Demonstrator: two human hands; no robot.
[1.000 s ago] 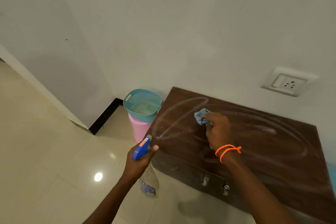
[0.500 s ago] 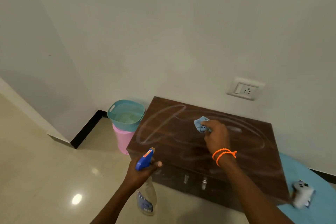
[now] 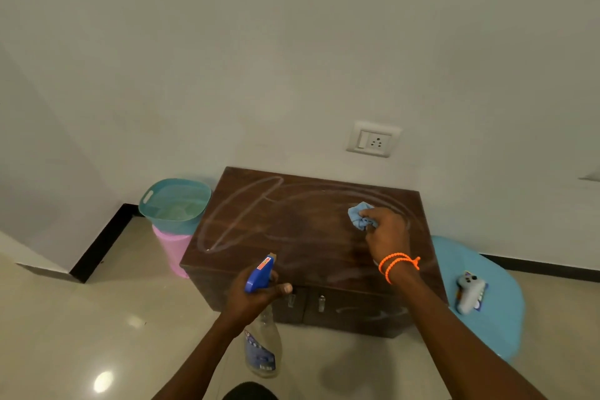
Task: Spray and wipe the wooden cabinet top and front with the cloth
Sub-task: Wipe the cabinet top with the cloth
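Observation:
A low dark wooden cabinet (image 3: 292, 224) stands against the white wall, its top marked with pale curved wipe streaks. My right hand (image 3: 388, 232), with orange bands on the wrist, presses a crumpled light blue cloth (image 3: 358, 216) on the right part of the top. My left hand (image 3: 256, 297) grips a clear spray bottle (image 3: 261, 351) by its blue trigger head, held in front of the cabinet's front edge, nozzle pointing at the top. Two small metal door handles (image 3: 305, 302) show on the front.
A teal basket (image 3: 175, 201) sits on a pink bin (image 3: 173, 250) left of the cabinet. A light blue stool (image 3: 480, 328) on the right carries a white game controller (image 3: 469, 292). A wall socket (image 3: 373, 139) is above the cabinet. Glossy tiled floor lies in front.
My right hand has slid the cloth from the left part of the top toward the right. The view has pulled back and swung right, showing the stool and controller. The left hand keeps holding the bottle.

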